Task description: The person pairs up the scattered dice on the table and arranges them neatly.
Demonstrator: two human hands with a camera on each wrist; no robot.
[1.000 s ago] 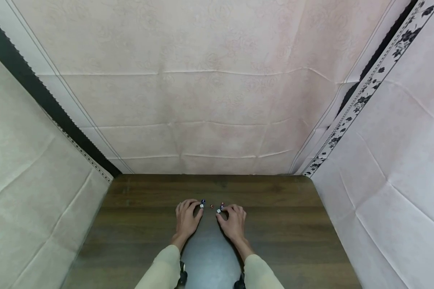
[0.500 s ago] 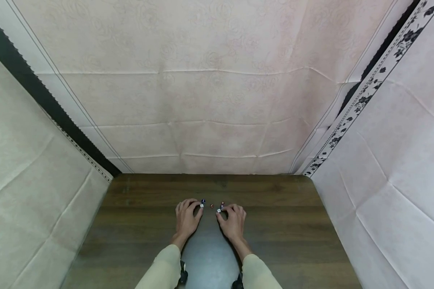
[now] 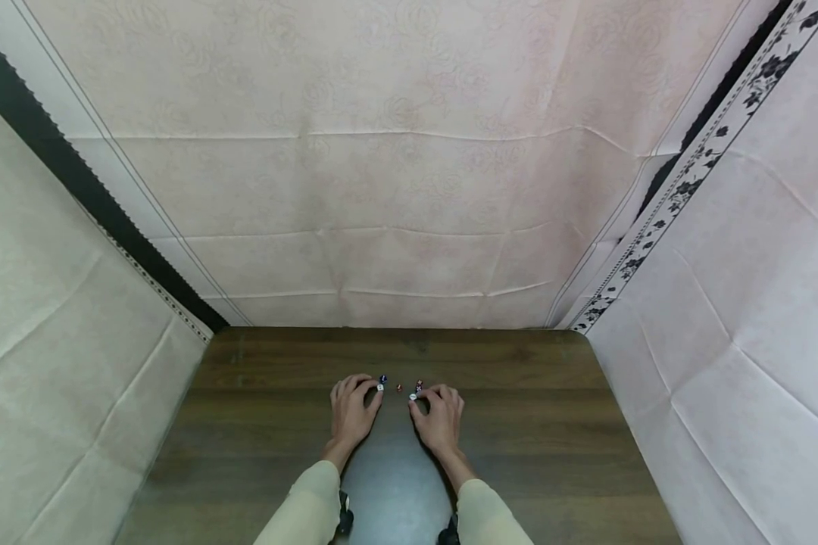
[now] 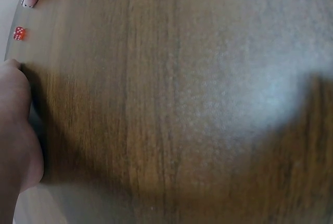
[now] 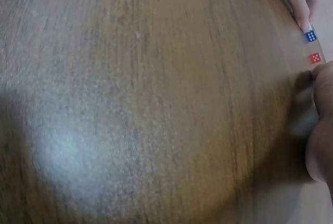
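Observation:
My left hand (image 3: 351, 415) pinches a white die (image 3: 380, 387) between thumb and fingertips, low over the table. Just beyond that die lies a blue die (image 3: 383, 378), whose white pips show in the right wrist view (image 5: 311, 36). My right hand (image 3: 440, 422) holds another white die (image 3: 413, 397) by thumb and index finger. Close behind it sit small dark and reddish dice (image 3: 419, 385), too small to tell apart. A red die (image 3: 399, 388) rests between the two hands, touched by neither. In the left wrist view, fingers partly cover the right hand's die (image 4: 27, 4).
The brown wood-grain table (image 3: 409, 352) reaches back to a pale patterned cloth (image 3: 409, 227). Cloths also hang at the left (image 3: 95, 341) and right (image 3: 709, 341). A glossy light reflection lies between the forearms.
The white die in my right fingers has turned slightly and shifted a hair to the right. My left hand and the dice on the table look unmoved.

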